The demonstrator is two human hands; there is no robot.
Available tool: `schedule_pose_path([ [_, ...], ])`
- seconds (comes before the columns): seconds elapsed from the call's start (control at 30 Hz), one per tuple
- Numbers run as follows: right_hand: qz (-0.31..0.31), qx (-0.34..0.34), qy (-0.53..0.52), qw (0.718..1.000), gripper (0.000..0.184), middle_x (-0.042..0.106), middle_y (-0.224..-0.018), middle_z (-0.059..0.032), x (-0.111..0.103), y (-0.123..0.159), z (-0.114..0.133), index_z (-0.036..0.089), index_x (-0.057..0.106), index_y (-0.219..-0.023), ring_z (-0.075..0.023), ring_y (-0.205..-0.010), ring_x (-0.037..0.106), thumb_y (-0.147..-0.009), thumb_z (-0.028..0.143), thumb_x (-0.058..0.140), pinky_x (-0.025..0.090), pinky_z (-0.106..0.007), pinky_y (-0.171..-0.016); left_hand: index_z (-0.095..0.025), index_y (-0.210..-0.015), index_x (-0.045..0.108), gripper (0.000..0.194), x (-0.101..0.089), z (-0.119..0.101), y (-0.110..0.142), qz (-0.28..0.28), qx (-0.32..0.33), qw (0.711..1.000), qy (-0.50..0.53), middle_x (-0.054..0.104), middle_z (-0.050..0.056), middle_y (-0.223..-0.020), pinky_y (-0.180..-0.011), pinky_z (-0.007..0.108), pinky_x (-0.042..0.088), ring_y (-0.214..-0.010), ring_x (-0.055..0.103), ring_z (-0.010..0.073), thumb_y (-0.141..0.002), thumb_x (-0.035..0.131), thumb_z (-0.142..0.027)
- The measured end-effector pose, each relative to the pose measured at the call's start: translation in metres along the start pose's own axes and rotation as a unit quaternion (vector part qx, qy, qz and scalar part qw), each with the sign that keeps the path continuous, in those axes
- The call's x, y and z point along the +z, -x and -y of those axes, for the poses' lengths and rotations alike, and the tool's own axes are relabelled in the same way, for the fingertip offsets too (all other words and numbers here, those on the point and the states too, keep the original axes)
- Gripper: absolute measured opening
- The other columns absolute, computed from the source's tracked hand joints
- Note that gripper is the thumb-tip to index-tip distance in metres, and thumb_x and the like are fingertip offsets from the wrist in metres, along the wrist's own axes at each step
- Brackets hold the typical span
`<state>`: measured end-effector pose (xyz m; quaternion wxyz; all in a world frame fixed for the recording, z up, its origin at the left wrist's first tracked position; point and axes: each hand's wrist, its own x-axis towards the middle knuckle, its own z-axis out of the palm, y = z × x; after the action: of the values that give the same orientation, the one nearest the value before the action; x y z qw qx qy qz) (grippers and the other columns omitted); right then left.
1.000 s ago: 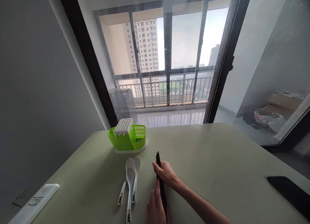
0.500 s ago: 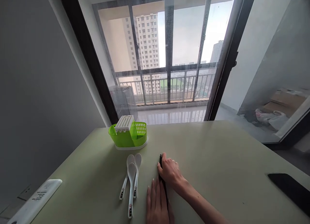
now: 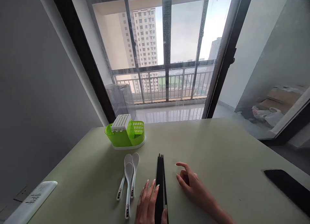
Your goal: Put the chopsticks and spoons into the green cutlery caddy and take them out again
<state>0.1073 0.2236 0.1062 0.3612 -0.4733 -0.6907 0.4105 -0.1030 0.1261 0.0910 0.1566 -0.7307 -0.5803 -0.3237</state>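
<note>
A bundle of black chopsticks (image 3: 159,182) lies lengthwise on the pale green table. My left hand (image 3: 147,204) rests across its near part, fingers stretched along the left side and thumb on the right. Apart from the bundle, to its right, my right hand (image 3: 191,183) hovers with the index finger extended and the other fingers loosely curled; it holds nothing. Three white spoons lie left of the chopsticks: a front spoon (image 3: 129,185), a right spoon (image 3: 134,169) and a partly covered left spoon (image 3: 121,185).
A green utensil caddy (image 3: 121,138) with a white slotted top stands at the back left of the table (image 3: 205,146). A white long object (image 3: 36,201) lies at the left edge, a black flat object (image 3: 288,188) at the right. A glass door is behind the table.
My right hand has let go of the chopsticks and moved right. My left hand has shifted slightly left, its fingers more spread, and the bundle shows more fully.
</note>
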Motion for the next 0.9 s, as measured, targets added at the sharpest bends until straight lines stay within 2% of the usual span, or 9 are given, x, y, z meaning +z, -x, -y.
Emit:
schedule_pose_path([
  [0.07, -0.018, 0.016, -0.013, 1.000, 0.037, 0.043, -0.066, 0.0064, -0.011, 0.019, -0.007, 0.022, 0.054, -0.123, -0.0152, -0.059, 0.040, -0.099, 0.049, 0.046, 0.035, -0.026, -0.058, -0.026, -0.141, 0.050, 0.046, -0.015, 0.007, -0.005, -0.020, -0.023, 0.999, 0.012, 0.064, 0.008, -0.136, -0.109, 0.044, 0.046, -0.135, 0.053, 0.0271, -0.096, 0.048, -0.022],
  [0.13, -0.031, 0.034, -0.017, 0.999, 0.037, 0.045, -0.069, 0.0048, -0.017, 0.038, -0.012, 0.023, 0.058, -0.118, -0.0151, -0.059, 0.041, -0.098, 0.052, 0.046, 0.036, -0.026, -0.057, -0.026, -0.137, 0.051, 0.041, -0.030, 0.018, -0.011, -0.024, -0.061, 0.998, -0.003, 0.062, 0.010, -0.136, -0.107, 0.047, 0.046, -0.134, 0.053, 0.0293, -0.096, 0.050, -0.026],
  [0.23, -0.047, 0.050, -0.015, 0.998, 0.038, 0.051, -0.072, 0.0027, -0.018, 0.059, -0.015, 0.025, 0.061, -0.114, -0.0155, -0.059, 0.045, -0.097, 0.055, 0.046, 0.037, -0.027, -0.057, -0.020, -0.139, 0.047, 0.047, -0.042, 0.037, -0.019, -0.006, -0.115, 0.992, -0.057, 0.053, 0.017, -0.142, -0.105, 0.054, 0.046, -0.134, 0.049, 0.0350, -0.095, 0.054, -0.038],
  [0.37, -0.105, 0.058, -0.016, 0.993, 0.038, 0.054, -0.071, 0.0018, -0.014, 0.070, -0.008, 0.025, 0.064, -0.107, -0.0162, -0.060, 0.049, -0.096, 0.057, 0.047, 0.039, -0.027, -0.058, -0.013, -0.143, 0.040, 0.061, -0.035, 0.056, -0.022, 0.008, -0.137, 0.984, -0.114, 0.049, 0.024, -0.142, -0.103, 0.059, 0.045, -0.131, 0.049, 0.0394, -0.095, 0.050, -0.049],
  [0.5, -0.122, 0.060, -0.021, 0.991, 0.039, 0.055, -0.070, 0.0019, -0.013, 0.070, 0.000, 0.025, 0.065, -0.102, -0.0160, -0.060, 0.051, -0.095, 0.059, 0.049, 0.042, -0.026, -0.059, -0.011, -0.145, 0.037, 0.064, -0.027, 0.066, -0.023, 0.033, -0.161, 0.977, -0.135, 0.055, 0.022, -0.136, -0.097, 0.053, 0.048, -0.122, 0.055, 0.0371, -0.096, 0.047, -0.051],
  [0.8, -0.105, 0.040, -0.004, 0.994, 0.037, 0.058, -0.070, 0.0021, -0.017, 0.068, 0.001, 0.024, 0.067, -0.097, -0.0146, -0.060, 0.053, -0.095, 0.056, 0.050, 0.045, -0.023, -0.058, -0.003, -0.135, 0.052, 0.058, -0.033, 0.092, -0.032, 0.072, -0.149, 0.961, -0.222, 0.064, 0.019, -0.112, -0.082, 0.044, 0.050, -0.098, 0.062, 0.0321, -0.098, 0.041, -0.047],
  [0.9, -0.110, 0.038, -0.002, 0.993, 0.037, 0.060, -0.070, 0.0015, -0.018, 0.068, -0.001, 0.023, 0.067, -0.098, -0.0148, -0.060, 0.055, -0.096, 0.056, 0.049, 0.046, -0.023, -0.057, -0.004, -0.130, 0.057, 0.052, -0.033, 0.098, -0.033, 0.097, -0.146, 0.954, -0.241, 0.065, 0.016, -0.105, -0.079, 0.042, 0.050, -0.093, 0.064, 0.0298, -0.099, 0.042, -0.043],
])
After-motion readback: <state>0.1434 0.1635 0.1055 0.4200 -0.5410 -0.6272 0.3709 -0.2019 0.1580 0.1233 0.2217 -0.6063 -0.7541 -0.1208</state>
